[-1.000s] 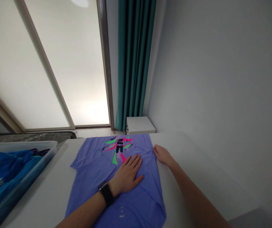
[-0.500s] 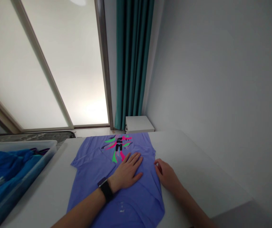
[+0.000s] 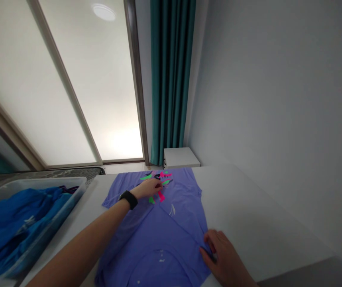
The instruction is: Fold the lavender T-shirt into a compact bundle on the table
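Note:
A purple T-shirt [image 3: 165, 227] lies spread on a white table, its bright pink, green and black print at the far end. My left hand [image 3: 147, 188], with a black watch on the wrist, reaches over the print. Its fingers are curled down and closed on the fabric, covering part of the design. At the shirt's right side edge is my right hand [image 3: 225, 255]. Its fingers are loosely bent, and a gap shows between them and the thumb, which touches the cloth. Creases run diagonally across the middle of the shirt, and a curved seam shows near me.
To the left stands a translucent plastic bin [image 3: 83, 185] with blue clothes [image 3: 12, 219] in it. The white table [image 3: 257, 223] runs beside a grey wall on the right. Beyond it are a small white cabinet [image 3: 181, 157], a teal curtain [image 3: 172, 79] and frosted sliding doors [image 3: 99, 79].
My left hand has gone from lying flat on the middle of the shirt to the print, fingers now curled. My right hand has slid toward me along the side edge. The view has shifted slightly left.

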A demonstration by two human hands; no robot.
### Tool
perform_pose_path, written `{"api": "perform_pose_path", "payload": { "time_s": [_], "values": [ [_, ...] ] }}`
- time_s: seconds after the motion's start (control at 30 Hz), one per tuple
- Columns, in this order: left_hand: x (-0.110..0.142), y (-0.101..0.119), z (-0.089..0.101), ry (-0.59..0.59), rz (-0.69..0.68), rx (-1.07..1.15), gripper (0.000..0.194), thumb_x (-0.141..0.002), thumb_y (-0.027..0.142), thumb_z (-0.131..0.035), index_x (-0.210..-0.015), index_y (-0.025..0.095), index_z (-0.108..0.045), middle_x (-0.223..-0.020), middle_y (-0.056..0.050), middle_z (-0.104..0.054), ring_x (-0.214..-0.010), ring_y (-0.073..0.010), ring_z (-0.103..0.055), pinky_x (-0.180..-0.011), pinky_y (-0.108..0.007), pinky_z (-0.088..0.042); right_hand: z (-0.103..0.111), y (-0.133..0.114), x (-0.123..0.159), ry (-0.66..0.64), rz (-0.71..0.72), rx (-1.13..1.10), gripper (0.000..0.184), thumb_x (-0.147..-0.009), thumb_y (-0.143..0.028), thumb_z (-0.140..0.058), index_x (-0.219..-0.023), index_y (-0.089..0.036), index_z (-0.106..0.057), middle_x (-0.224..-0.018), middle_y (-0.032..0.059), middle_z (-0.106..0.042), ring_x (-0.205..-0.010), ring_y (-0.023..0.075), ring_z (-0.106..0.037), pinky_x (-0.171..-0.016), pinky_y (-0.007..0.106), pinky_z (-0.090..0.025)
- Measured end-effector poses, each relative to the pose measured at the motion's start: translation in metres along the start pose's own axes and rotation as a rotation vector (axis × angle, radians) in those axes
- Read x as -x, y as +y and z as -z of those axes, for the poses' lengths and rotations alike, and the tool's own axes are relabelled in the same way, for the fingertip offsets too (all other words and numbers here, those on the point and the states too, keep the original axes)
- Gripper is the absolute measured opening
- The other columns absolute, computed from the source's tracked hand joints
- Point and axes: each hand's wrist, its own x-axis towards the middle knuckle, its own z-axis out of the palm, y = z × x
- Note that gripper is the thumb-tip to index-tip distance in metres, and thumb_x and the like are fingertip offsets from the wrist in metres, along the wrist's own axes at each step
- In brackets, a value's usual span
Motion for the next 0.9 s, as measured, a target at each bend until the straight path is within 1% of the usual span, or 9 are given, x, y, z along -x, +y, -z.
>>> {"api": "perform_pose_path", "payload": {
  "time_s": [0.07, 0.13, 0.2, 0.27, 0.43, 0.57, 0.67, 0.8, 0.9],
  "values": [
    [-0.005, 0.0, -0.001, -0.051, 0.009, -0.012, 0.021, -0.086, 0.026, -0.048, -0.077, 0.017, -0.065, -0.074, -0.004, -0.068, -0.065, -0.0168, -0.059, -0.06, -0.026, -0.039, -0.001, -0.001, 0.001, 0.005, 0.023, 0.028, 0.013, -0.08, -0.017, -0.059, -0.085, -0.023, -0.049, -0.076, 0.0007, -0.058, -0.071, 0.0195, -0.056, -0.069, 0.032, -0.045],
    [-0.004, 0.005, -0.002, -0.109, 0.002, -0.021, 0.021, -0.084, 0.03, -0.051, -0.073, 0.018, -0.064, -0.071, -0.003, -0.067, -0.063, -0.0168, -0.058, -0.058, -0.026, -0.038, -0.001, 0.0, 0.001, 0.007, 0.04, 0.045, 0.017, -0.077, -0.013, -0.058, -0.086, -0.023, -0.048, -0.077, 0.0004, -0.059, -0.072, 0.0195, -0.057, -0.074, 0.034, -0.045],
    [0.001, 0.012, -0.002, -0.152, -0.011, -0.027, 0.019, -0.082, 0.035, -0.055, -0.075, 0.019, -0.064, -0.073, -0.003, -0.068, -0.065, -0.017, -0.059, -0.058, -0.025, -0.039, 0.0, 0.0, 0.0, 0.005, 0.049, 0.052, 0.019, -0.076, -0.01, -0.056, -0.087, -0.023, -0.047, -0.079, 0.0001, -0.059, -0.074, 0.0193, -0.058, -0.078, 0.036, -0.045],
    [0.009, 0.019, -0.001, -0.17, -0.017, -0.038, 0.02, -0.081, 0.038, -0.056, -0.08, 0.02, -0.065, -0.078, -0.003, -0.069, -0.068, -0.0179, -0.06, -0.059, -0.025, -0.04, -0.001, 0.0, 0.0, 0.001, 0.055, 0.054, 0.021, -0.075, -0.008, -0.054, -0.087, -0.024, -0.047, -0.081, 0.0002, -0.06, -0.076, 0.0194, -0.059, -0.079, 0.036, -0.044],
    [0.026, 0.028, 0.001, -0.171, -0.009, -0.082, 0.025, -0.085, 0.037, -0.048, -0.078, 0.019, -0.063, -0.079, -0.007, -0.069, -0.072, -0.0215, -0.063, -0.066, -0.03, -0.043, -0.002, 0.001, 0.0, 0.007, 0.06, 0.052, 0.021, -0.076, -0.007, -0.051, -0.087, -0.024, -0.046, -0.081, 0.0001, -0.06, -0.076, 0.0192, -0.059, -0.078, 0.035, -0.043],
    [0.029, 0.034, -0.005, -0.154, -0.036, -0.088, 0.016, -0.084, 0.032, -0.051, -0.085, 0.02, -0.062, -0.091, -0.006, -0.071, -0.084, -0.022, -0.064, -0.079, -0.032, -0.044, -0.002, 0.0, 0.001, 0.011, 0.052, 0.061, 0.021, -0.076, -0.006, -0.05, -0.085, -0.024, -0.046, -0.079, -0.0004, -0.059, -0.074, 0.0187, -0.058, -0.075, 0.033, -0.041],
    [0.028, 0.035, -0.01, -0.133, -0.047, -0.09, 0.013, -0.085, 0.027, -0.051, -0.085, 0.02, -0.061, -0.095, -0.006, -0.07, -0.089, -0.0215, -0.064, -0.086, -0.033, -0.042, -0.005, 0.002, 0.005, -0.009, 0.033, 0.059, 0.026, -0.071, -0.001, -0.048, -0.084, -0.024, -0.047, -0.078, -0.0009, -0.059, -0.075, 0.0183, -0.057, -0.078, 0.033, -0.041],
    [0.025, 0.03, -0.013, -0.121, -0.031, -0.083, 0.013, -0.085, 0.026, -0.05, -0.084, 0.019, -0.061, -0.094, -0.006, -0.07, -0.089, -0.0214, -0.064, -0.084, -0.032, -0.043, -0.009, 0.006, 0.014, -0.029, 0.003, 0.03, 0.035, -0.065, 0.001, -0.045, -0.09, -0.024, -0.051, -0.084, -0.0001, -0.061, -0.081, 0.0183, -0.059, -0.087, 0.035, -0.04],
    [0.024, 0.025, -0.013, -0.12, -0.039, -0.073, 0.013, -0.084, 0.027, -0.05, -0.083, 0.019, -0.06, -0.092, -0.006, -0.069, -0.087, -0.0212, -0.063, -0.082, -0.031, -0.044, -0.007, 0.005, 0.018, -0.007, -0.014, 0.01, 0.046, -0.063, 0.0, -0.045, -0.101, -0.024, -0.054, -0.088, 0.0015, -0.063, -0.085, 0.0196, -0.06, -0.087, 0.035, -0.042]
  ]
}}
